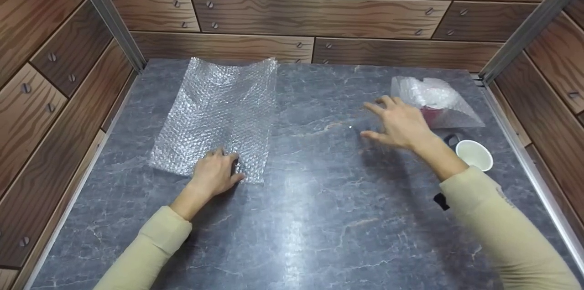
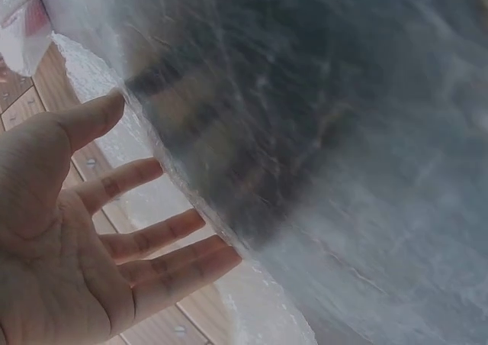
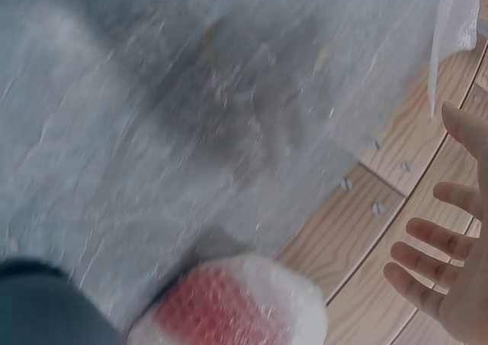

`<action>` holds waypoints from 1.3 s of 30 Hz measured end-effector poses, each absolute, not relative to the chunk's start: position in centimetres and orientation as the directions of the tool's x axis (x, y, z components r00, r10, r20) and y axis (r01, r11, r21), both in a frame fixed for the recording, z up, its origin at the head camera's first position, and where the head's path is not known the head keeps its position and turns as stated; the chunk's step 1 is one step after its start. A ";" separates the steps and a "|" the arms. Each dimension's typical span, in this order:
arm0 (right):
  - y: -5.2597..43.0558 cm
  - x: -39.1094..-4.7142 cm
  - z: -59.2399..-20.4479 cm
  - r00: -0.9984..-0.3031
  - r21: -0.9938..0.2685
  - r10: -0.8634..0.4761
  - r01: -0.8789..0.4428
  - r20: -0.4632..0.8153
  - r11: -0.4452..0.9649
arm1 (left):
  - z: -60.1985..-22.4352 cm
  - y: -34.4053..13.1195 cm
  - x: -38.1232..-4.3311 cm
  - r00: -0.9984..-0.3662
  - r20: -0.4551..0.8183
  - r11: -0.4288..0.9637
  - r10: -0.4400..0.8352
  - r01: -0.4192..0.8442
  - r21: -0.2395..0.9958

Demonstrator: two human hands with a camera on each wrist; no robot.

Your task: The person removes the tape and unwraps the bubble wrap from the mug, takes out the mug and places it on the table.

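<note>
A clear bubble wrap sheet (image 1: 223, 103) lies flat on the left of the table, its far corners slightly raised. My left hand (image 1: 213, 173) rests at the sheet's near edge; in the left wrist view its fingers (image 2: 156, 234) spread loosely along that edge, without a visible grip. Over the right side of the table hovers my right hand (image 1: 404, 125), fingers apart and nothing held. Just beyond it sits a bubble-wrapped bundle (image 1: 433, 96) with something red inside, whose kind the wrap hides. A mug (image 1: 474, 155), white inside with a dark handle, stands beside my right forearm.
A small black object (image 1: 441, 201) lies partly hidden beside the right sleeve. The grey marbled table (image 1: 319, 226) is bounded by wood-patterned walls (image 1: 319, 16) and metal frame rails (image 1: 531, 148) at the sides.
</note>
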State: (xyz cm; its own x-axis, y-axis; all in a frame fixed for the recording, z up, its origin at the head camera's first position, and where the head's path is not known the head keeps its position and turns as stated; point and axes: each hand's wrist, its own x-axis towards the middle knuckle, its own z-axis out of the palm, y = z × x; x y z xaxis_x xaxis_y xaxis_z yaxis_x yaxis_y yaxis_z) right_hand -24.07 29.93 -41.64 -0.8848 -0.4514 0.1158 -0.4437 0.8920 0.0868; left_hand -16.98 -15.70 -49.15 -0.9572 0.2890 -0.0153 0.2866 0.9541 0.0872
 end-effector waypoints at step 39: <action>40.6 -28.0 -38.8 -0.981 0.012 -0.189 -0.190 -0.053 0.982 | -49.0 -22.4 -18.8 -0.973 -0.096 0.967 0.208 0.190 0.167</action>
State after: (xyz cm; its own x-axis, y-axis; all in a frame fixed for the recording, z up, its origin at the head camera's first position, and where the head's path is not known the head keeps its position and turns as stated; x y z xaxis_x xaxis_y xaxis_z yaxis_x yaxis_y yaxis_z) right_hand -28.04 40.64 -38.80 -0.9805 -0.1890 -0.0534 -0.1899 0.9817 0.0116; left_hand -18.81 -22.37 -48.99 -0.9734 0.2081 -0.0956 0.1904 0.9674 0.1668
